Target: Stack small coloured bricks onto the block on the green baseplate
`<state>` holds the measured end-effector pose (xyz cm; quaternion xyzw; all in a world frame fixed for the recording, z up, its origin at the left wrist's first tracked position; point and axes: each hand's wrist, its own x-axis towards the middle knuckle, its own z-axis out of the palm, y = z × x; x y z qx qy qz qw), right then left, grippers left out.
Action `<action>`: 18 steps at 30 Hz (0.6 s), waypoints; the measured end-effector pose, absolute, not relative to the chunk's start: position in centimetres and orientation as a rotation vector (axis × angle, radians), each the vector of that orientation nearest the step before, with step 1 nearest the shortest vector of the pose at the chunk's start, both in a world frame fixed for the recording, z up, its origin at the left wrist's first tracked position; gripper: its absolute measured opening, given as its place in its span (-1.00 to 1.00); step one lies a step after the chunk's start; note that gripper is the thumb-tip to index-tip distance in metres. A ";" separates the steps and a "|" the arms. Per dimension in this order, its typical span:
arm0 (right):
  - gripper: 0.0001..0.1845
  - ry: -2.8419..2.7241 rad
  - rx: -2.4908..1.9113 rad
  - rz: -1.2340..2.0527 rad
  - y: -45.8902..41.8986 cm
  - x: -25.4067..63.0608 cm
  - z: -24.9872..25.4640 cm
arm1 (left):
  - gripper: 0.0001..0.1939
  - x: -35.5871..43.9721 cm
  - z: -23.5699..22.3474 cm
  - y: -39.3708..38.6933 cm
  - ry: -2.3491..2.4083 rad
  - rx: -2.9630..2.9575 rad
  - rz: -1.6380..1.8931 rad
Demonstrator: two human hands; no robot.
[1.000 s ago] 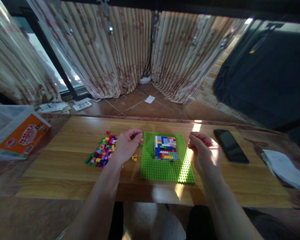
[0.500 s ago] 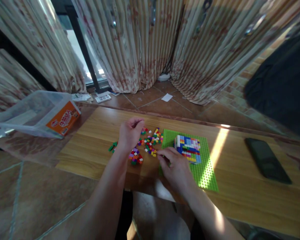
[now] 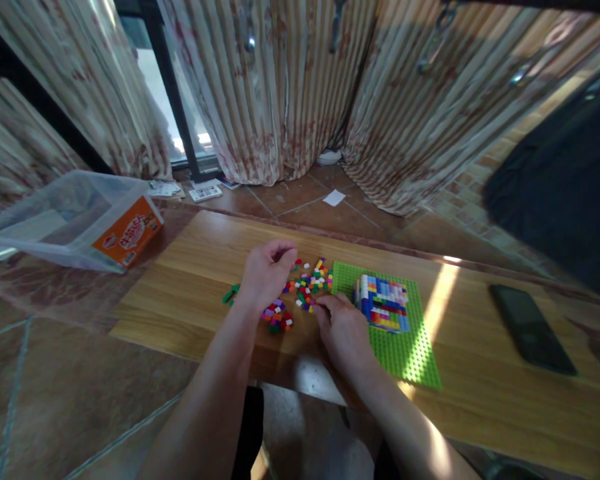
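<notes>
Loose toy bricks (image 3: 307, 288) in many colours lie scattered on the wooden table between my hands. My left hand (image 3: 269, 270) hovers over the left side of the pile, thumb and fingers pinched; what it holds, if anything, is too small to make out. At the right edge of the pile, my right hand (image 3: 341, 325) has its thumb and fingertips closed low beside the bricks; their contents are hidden. Just right of it lies a green baseplate (image 3: 405, 357), bearing a block of stacked multicoloured bricks (image 3: 384, 303).
A black phone (image 3: 530, 328) lies on the right of the table (image 3: 180, 287). To the left, on the floor, stands a clear plastic bin (image 3: 70, 220) with an orange label. Curtains (image 3: 270, 100) hang beyond the table, and a dark cloth shape (image 3: 560, 187) is at the upper right.
The view has shifted slightly, so the table items sit a little further right. My right hand's fingertips have drawn closer to the bricks; my left hand stays pinched above the pile.
</notes>
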<state>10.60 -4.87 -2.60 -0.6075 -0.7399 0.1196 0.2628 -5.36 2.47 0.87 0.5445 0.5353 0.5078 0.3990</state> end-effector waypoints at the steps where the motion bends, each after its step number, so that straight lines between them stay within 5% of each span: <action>1: -0.78 -1.987 -1.645 0.348 -4.8 10.6 -2.6 | -0.80 -5.4 0.9 2.4 1.353 1.378 1.280; 11: -0.88 -1.593 -1.340 0.788 -6.1 11.6 1.4 | -0.78 -4.6 0.9 2.4 1.357 1.362 1.254; 18: -0.89 -1.126 -1.281 0.754 -5.1 18.5 2.4 | -0.78 -3.9 0.1 2.7 1.355 1.498 1.206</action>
